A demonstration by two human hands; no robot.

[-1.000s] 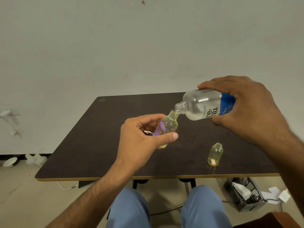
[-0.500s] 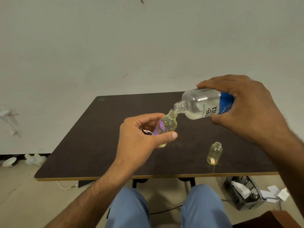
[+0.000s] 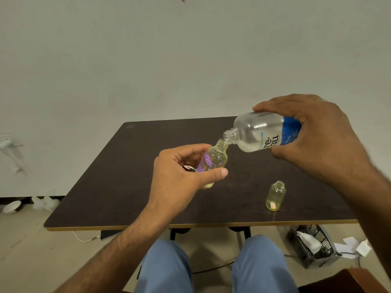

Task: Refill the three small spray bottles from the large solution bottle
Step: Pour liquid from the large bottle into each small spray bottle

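My left hand [image 3: 177, 172] grips a small yellowish spray bottle [image 3: 213, 160] with a purple print, uncapped and tilted, above the dark table [image 3: 118, 187]. My right hand [image 3: 317, 140] holds the large clear solution bottle [image 3: 260, 134] with a blue label, tipped nearly flat. Its open mouth sits just over the small bottle's neck. A second small yellowish bottle [image 3: 275, 196] stands upright and uncapped on the table at the front right. A small white piece [image 3: 189, 167] lies on the table behind my left hand, mostly hidden. A third small bottle is not visible.
The table's front edge [image 3: 190, 226] runs just above my knees. On the floor at the right stands a black mesh basket [image 3: 313, 246] with paper. A white cable [image 3: 84, 238] and white items lie on the floor at the left.
Both hands and the two bottles have held nearly the same pose; the large bottle stays tipped over the small bottle's neck.
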